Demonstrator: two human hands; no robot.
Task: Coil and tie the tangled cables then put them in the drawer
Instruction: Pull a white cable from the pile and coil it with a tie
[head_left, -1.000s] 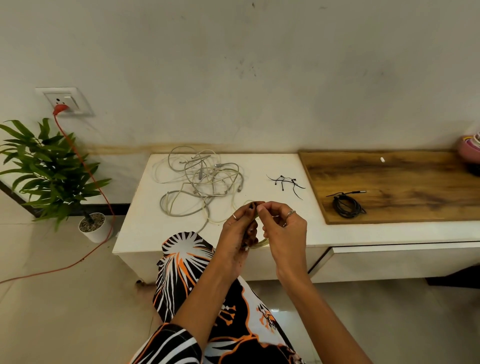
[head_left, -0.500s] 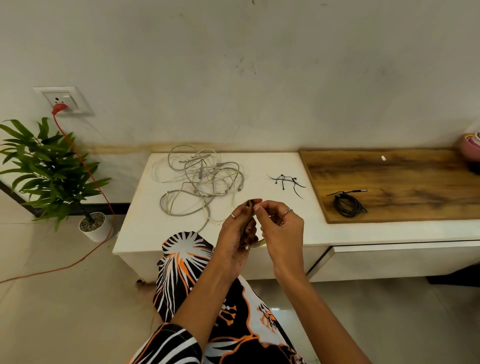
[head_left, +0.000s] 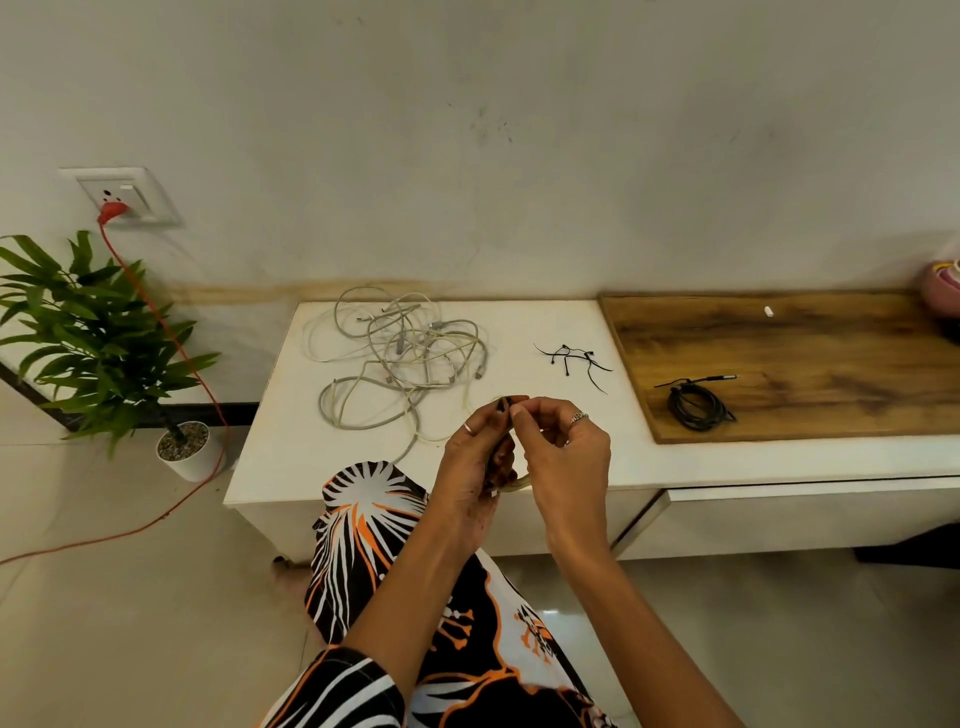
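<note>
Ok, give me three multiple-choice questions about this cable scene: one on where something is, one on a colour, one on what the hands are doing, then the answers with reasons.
1. Where does the coiled black cable lie?
A. on the wooden board
B. on the floor
C. in the plant pot

2. What colour is the plug in the wall socket?
A. blue
B. red
C. black

3. What are the hands doing?
A. resting flat on the table
B. hanging at the sides
C. both gripping a small pale coil of cable

Answers:
1. A, it sits on the wooden board, right of the white table top.
2. B, the plug and its cord are red.
3. C, the left hand and right hand meet in front of the table, fingers curled around the pale coil.
</note>
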